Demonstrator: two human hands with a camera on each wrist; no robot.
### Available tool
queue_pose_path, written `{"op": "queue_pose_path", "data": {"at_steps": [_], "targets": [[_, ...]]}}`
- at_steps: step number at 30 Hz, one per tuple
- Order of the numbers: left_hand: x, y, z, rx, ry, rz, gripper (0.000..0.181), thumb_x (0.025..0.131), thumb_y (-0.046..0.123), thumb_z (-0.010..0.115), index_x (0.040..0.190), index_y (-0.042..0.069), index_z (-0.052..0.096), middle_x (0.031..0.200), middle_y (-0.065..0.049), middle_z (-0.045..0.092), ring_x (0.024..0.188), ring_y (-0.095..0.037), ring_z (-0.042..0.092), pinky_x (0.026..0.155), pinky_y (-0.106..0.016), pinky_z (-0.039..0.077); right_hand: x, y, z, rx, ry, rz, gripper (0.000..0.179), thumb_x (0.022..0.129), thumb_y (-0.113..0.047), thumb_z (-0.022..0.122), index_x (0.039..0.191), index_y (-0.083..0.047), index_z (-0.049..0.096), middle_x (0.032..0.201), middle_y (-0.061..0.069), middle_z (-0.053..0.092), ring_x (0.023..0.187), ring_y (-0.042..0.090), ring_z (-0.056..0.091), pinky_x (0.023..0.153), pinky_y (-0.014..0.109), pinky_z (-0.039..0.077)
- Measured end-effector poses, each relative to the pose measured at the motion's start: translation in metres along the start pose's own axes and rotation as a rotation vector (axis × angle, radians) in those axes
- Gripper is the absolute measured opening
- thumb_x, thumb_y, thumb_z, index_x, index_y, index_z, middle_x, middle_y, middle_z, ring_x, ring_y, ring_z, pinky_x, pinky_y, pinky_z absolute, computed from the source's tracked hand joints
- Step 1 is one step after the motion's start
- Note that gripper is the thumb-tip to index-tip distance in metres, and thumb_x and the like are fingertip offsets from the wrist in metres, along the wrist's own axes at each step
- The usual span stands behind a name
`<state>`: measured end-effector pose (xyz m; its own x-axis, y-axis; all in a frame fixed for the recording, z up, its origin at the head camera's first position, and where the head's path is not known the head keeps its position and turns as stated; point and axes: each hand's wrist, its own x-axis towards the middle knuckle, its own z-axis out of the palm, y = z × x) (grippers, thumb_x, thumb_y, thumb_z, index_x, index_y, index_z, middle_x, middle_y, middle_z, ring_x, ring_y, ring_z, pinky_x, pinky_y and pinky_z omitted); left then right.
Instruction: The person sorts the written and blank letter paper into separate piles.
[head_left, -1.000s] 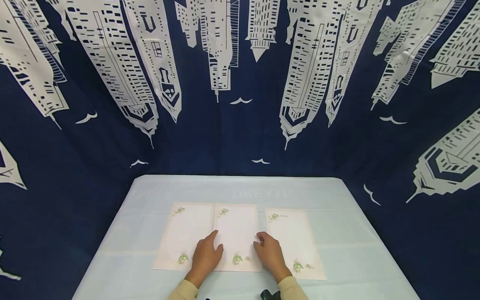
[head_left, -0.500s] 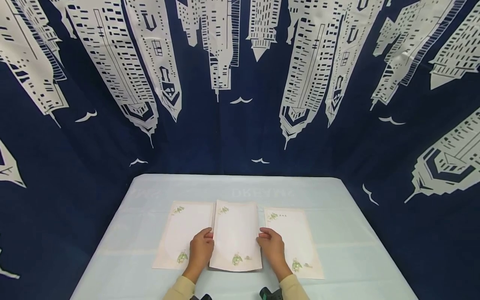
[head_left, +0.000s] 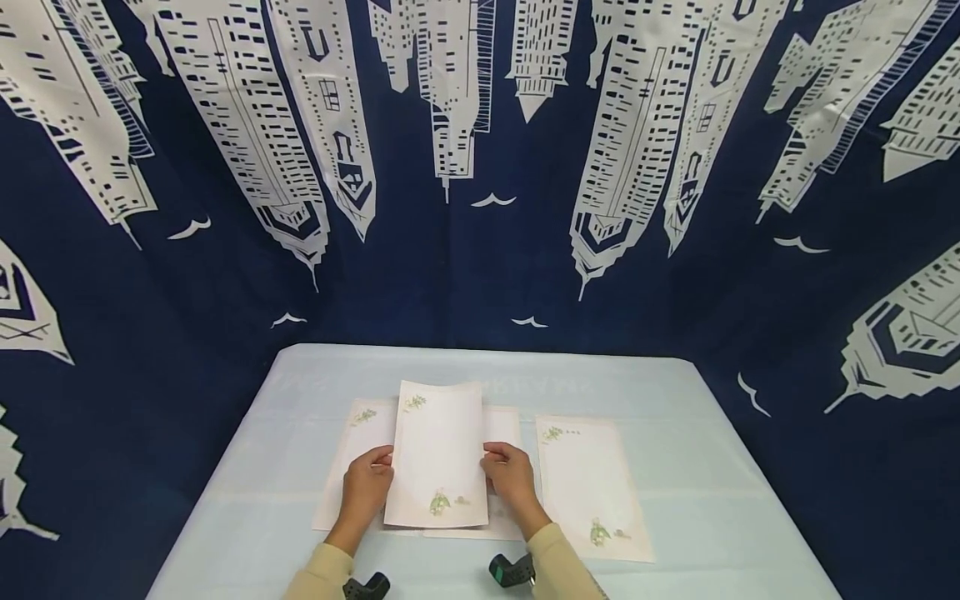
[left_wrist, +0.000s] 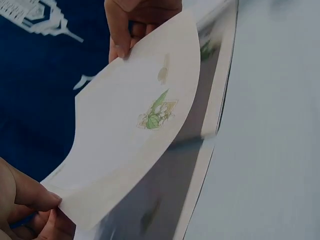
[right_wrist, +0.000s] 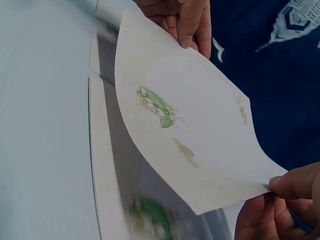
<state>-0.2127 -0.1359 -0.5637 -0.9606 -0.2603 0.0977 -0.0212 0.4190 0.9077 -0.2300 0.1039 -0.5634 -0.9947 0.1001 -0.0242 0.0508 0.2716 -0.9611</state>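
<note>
Printed sheet (head_left: 437,450) rises and shifts left above two flat sheets (head_left: 362,427) — left hand (head_left: 367,483) and right hand (head_left: 512,479) pinching its opposite edges.

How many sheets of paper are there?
4: the held sheet in the left hand and right hand, the left sheet and middle sheet partly hidden beneath it, the right sheet apart. More may lie underneath.

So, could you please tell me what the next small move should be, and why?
I'd probably shift the raised plant-printed paper sheet left, over the leftmost sheet: the left hand and right hand pinch its sides, and it overlaps the middle sheet too.
</note>
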Motion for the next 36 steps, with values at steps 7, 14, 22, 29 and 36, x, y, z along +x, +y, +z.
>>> {"op": "queue_pose_path", "data": {"at_steps": [7,14,22,29,36], "targets": [[0.012,-0.018,-0.044,0.050,-0.019,-0.056,0.034,0.085,-0.008,0.057,0.117,-0.013,0.067,0.098,-0.017,0.068,0.091,-0.029,0.068,0.067,-0.022,0.051,0.005,-0.011,0.048,0.078,-0.064,0.052,0.023,0.088,0.005,0.066,0.110,0.005,0.071,0.082,0.003,0.063,0.061,0.011,0.058,0.055,0.027,0.055],[0.025,-0.037,-0.078,0.133,-0.048,-0.087,0.035,0.088,-0.007,0.055,0.120,-0.015,0.065,0.101,-0.022,0.069,0.093,-0.033,0.066,0.072,-0.030,0.054,0.005,-0.017,0.087,0.066,-0.102,0.043,0.020,0.085,0.005,0.067,0.105,0.006,0.071,0.077,0.001,0.064,0.054,0.010,0.058,0.051,0.027,0.056],[0.034,-0.048,-0.086,0.202,-0.052,-0.093,0.032,0.087,-0.008,0.054,0.116,-0.017,0.065,0.099,-0.024,0.069,0.093,-0.035,0.065,0.076,-0.041,0.056,0.006,-0.019,0.100,-0.067,-0.168,-0.022,0.019,0.086,0.003,0.068,0.105,0.005,0.070,0.073,-0.002,0.068,0.047,0.010,0.060,0.050,0.024,0.052],[0.034,-0.049,-0.084,0.275,0.008,-0.082,0.031,0.087,-0.006,0.054,0.113,-0.016,0.066,0.098,-0.026,0.069,0.094,-0.040,0.066,0.082,-0.052,0.053,0.004,-0.023,0.098,-0.138,-0.201,0.008,0.019,0.087,0.002,0.068,0.105,0.006,0.068,0.073,0.000,0.063,0.053,0.009,0.059,0.052,0.024,0.049],[0.025,-0.043,-0.081,0.374,0.074,-0.027,0.028,0.089,-0.006,0.053,0.111,-0.017,0.065,0.102,-0.030,0.068,0.099,-0.048,0.064,0.084,-0.058,0.051,0.002,-0.021,0.080,-0.220,-0.213,-0.031,0.018,0.089,-0.003,0.069,0.106,0.004,0.070,0.079,0.000,0.063,0.059,0.011,0.060,0.055,0.026,0.050]]}}
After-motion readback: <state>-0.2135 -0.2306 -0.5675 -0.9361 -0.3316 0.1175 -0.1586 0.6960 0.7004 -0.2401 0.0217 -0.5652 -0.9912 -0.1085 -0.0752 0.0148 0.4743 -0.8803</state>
